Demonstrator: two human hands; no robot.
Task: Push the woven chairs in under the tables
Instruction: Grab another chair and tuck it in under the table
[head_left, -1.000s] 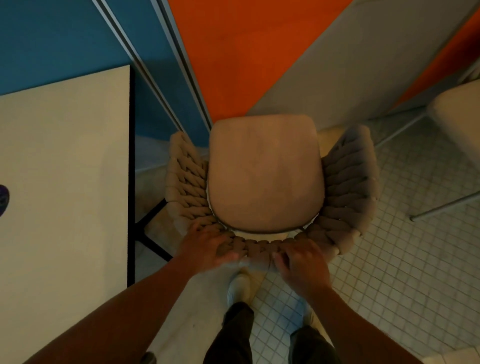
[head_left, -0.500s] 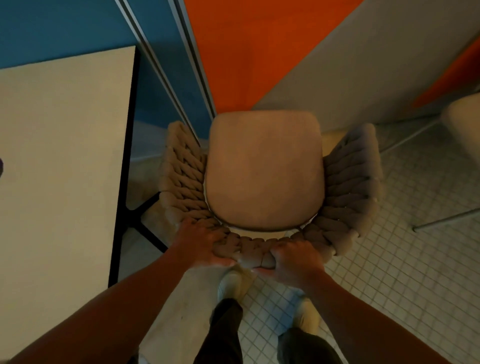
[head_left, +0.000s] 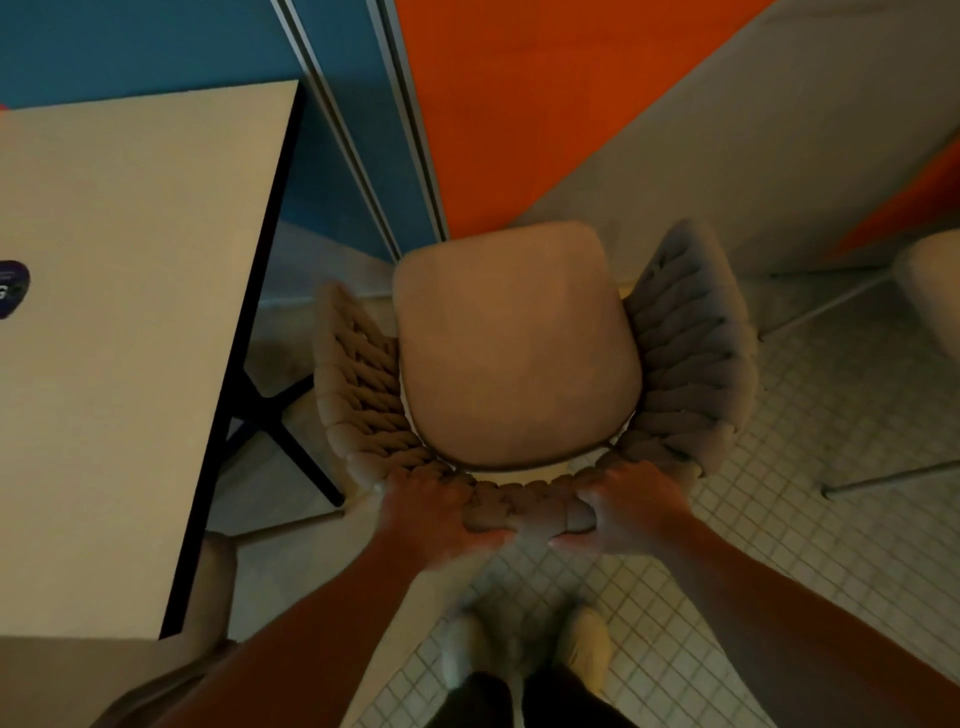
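A woven chair (head_left: 519, 353) with a beige seat cushion and braided rope back stands in front of me, seen from above. My left hand (head_left: 431, 514) grips the top of its backrest on the left. My right hand (head_left: 628, 509) grips the same backrest rim on the right. A pale table (head_left: 119, 312) with a dark edge lies to the left of the chair. The chair stands beside the table, not under it.
The table's black cross base (head_left: 270, 415) shows on the floor by the chair's left side. Blue and orange wall panels (head_left: 519, 104) rise behind the chair. Another seat (head_left: 935, 291) with thin metal legs is at the right. A second chair's back (head_left: 208, 587) shows near the table's near corner. The floor is small white tiles.
Both hands have closed around the backrest rim; one second ago the fingers lay loosely on it. The view has shifted, so the table and chair appear further right.
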